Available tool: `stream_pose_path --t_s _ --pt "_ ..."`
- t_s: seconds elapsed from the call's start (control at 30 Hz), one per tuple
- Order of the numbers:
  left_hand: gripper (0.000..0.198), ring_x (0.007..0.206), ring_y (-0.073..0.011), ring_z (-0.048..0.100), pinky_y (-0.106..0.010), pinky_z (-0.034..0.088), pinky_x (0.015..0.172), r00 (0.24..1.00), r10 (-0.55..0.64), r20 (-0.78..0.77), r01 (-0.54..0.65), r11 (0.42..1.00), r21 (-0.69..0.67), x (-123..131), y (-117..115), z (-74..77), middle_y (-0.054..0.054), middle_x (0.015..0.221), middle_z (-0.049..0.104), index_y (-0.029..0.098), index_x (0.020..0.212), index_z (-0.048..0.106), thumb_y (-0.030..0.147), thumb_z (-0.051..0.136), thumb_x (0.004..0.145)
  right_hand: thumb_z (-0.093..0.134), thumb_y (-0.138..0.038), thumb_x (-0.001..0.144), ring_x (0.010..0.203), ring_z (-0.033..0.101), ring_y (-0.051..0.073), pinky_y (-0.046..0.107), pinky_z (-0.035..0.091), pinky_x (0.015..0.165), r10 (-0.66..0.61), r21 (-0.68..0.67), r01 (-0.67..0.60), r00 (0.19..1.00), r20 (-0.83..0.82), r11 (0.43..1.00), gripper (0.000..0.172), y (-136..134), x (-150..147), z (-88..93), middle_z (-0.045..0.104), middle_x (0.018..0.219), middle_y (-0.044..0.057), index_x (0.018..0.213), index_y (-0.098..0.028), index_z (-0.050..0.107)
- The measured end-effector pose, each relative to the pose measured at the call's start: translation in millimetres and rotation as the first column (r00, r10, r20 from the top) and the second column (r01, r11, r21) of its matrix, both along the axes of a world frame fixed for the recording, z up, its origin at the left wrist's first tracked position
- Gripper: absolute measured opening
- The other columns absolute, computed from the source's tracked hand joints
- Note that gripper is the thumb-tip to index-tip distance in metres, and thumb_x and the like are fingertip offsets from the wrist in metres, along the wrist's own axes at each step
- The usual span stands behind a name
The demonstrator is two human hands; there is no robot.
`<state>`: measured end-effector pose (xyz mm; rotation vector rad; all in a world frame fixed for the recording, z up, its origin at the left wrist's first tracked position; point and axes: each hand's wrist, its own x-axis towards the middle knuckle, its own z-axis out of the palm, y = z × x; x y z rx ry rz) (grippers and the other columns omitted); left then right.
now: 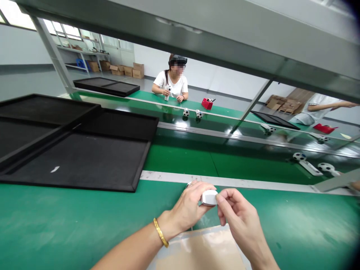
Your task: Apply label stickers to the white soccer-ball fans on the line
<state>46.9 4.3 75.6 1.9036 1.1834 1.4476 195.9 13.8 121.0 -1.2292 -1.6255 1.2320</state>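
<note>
My left hand [191,200] is wrapped round a white plastic device [209,197], its rounded, pale grey end face turned toward me. Most of its body is hidden in the fingers. Beside it, my right hand [239,210] is closed in a pinch, with the thumb and index fingertips at the right edge of that end face. Whether anything small lies between those tips cannot be made out. Under my hands, a tan sheet with a shiny clear cover [209,247] lies on the green worktable [84,221].
Black trays [112,157] lie overlapping at left. Beyond a pale metal rail [239,182], a dark green belt carries devices with football-patterned heads [326,167]. Across it a person [173,80] holds a similar device near a red box [207,104]. A grey beam [197,37] spans overhead.
</note>
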Motion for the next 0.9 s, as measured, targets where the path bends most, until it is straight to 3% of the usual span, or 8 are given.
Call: stream_pose_path --t_s 0.63,0.9 --pt "0.027 0.099 -0.0204 0.060 -0.036 0.047 0.090 0.999 -0.021 -0.027 0.022 0.999 0.037 -0.7 2.0 -2.0 -0.007 0.108 0.066 0.019 0.108 0.056 0.016 0.066 0.084 0.053 -0.047 0.090 0.046 0.043 0.010 0.024 0.035 0.045 -0.005 0.042 0.003 0.998 0.057 0.999 0.028 -3.8 -2.1 -4.5 0.049 0.056 -0.005 0.078 -0.022 0.052" --pt "0.024 0.100 -0.0206 0.060 -0.036 0.048 0.091 0.999 -0.026 -0.032 0.027 0.999 0.023 -2.1 1.3 0.0 -0.007 0.109 0.066 0.019 0.110 0.056 0.023 0.064 0.087 0.051 -0.041 0.091 0.054 0.047 0.012 0.026 0.036 0.049 -0.053 0.254 0.009 0.985 0.167 0.967 0.024 -4.8 -5.2 -6.4 0.053 0.064 -0.001 0.077 -0.022 0.052"
